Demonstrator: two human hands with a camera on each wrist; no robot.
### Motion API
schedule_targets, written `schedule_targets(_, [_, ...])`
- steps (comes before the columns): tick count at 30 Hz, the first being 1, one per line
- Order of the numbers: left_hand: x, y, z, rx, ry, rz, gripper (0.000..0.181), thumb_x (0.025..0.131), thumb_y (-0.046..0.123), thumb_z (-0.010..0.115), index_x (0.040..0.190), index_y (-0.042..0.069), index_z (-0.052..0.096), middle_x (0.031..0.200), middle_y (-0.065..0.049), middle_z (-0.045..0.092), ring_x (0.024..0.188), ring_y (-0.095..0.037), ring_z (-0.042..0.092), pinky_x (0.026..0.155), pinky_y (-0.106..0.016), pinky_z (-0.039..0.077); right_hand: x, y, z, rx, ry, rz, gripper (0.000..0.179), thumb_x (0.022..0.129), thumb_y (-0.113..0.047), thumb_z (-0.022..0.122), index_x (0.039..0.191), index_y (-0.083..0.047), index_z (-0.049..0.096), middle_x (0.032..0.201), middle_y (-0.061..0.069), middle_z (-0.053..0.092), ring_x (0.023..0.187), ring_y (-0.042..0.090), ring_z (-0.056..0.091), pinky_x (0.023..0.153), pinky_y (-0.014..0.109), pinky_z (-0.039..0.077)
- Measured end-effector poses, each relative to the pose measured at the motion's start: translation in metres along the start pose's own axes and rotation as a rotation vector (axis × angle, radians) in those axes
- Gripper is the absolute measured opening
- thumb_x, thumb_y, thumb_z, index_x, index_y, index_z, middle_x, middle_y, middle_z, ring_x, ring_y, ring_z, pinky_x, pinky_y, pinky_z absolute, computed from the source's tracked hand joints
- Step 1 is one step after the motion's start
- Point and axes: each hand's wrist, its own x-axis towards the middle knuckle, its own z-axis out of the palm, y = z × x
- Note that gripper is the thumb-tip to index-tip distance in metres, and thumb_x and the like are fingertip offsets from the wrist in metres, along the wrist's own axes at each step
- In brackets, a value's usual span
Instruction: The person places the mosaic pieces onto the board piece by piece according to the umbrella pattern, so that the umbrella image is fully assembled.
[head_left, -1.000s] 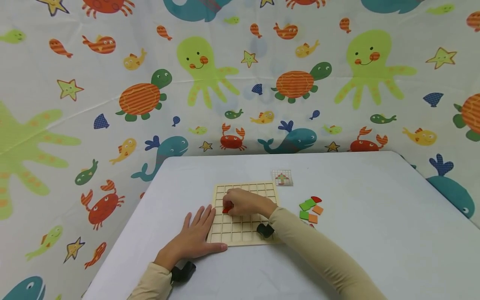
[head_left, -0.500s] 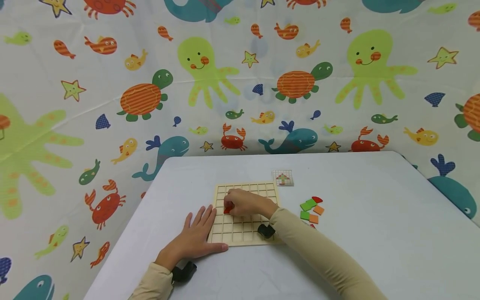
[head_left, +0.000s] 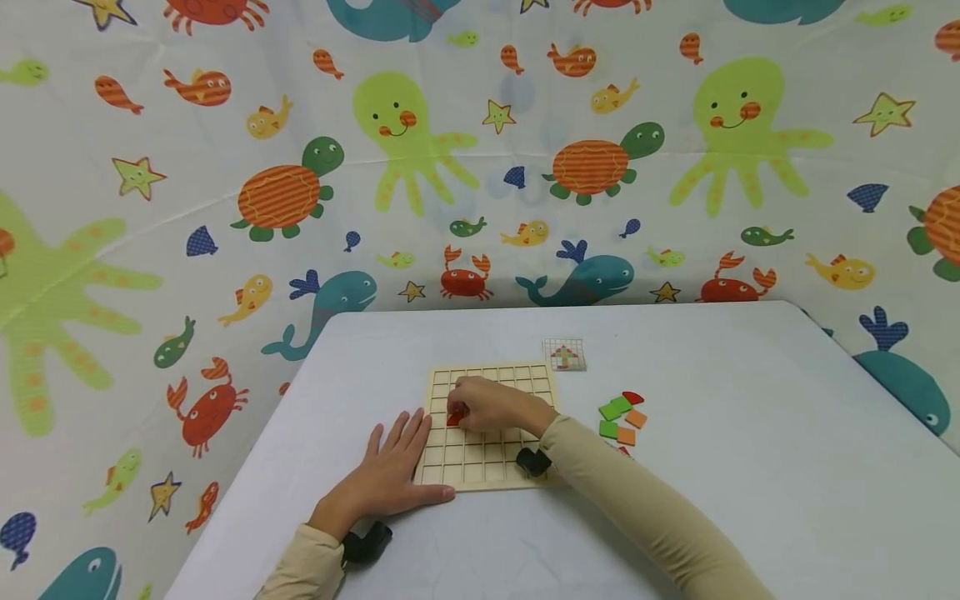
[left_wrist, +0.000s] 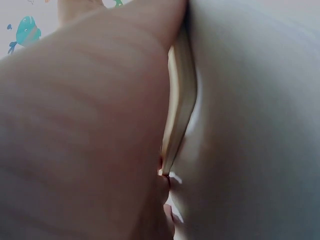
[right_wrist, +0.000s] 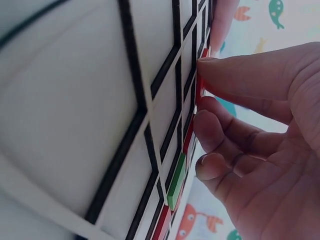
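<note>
A pale wooden grid board (head_left: 480, 473) lies on the white table. My left hand (head_left: 384, 482) rests at its left side, fingers straight along the edge and thumb spread by the front corner. In the left wrist view the board's edge (left_wrist: 182, 85) shows beside that hand. My right hand (head_left: 498, 406) reaches over the board and pinches a small red tile (head_left: 454, 419) between thumb and fingertips, at the grid's left part. The right wrist view shows this red tile (right_wrist: 201, 85) at the grid, with a green tile (right_wrist: 176, 184) and more red on the board nearby.
Right of the board lie loose tiles: green tiles (head_left: 620, 406), orange tiles (head_left: 636, 419) and a red rounded tile (head_left: 633, 399). A pattern card (head_left: 565, 356) lies by the board's far right corner. A sea-animal curtain (head_left: 480, 167) hangs behind the table.
</note>
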Motion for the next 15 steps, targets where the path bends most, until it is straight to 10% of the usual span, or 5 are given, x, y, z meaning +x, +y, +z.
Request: schedule_targets(15, [0.0, 0.002, -0.002, -0.01, 0.0, -0.006, 0.125, 0.088, 0.075, 0.071, 0.169, -0.002, 0.017, 0.177, -0.022, 0.012, 0.162, -0.045, 0.003, 0.122, -0.071, -0.003, -0.039, 0.01, -0.023, 0.031, 0.152, -0.012, 0.025, 0.103, -0.005, 0.071, 0.128, 0.001, 0.073, 0.129, 0.012, 0.068, 0.122, 0.029, 0.064, 0.107, 0.04, 0.052])
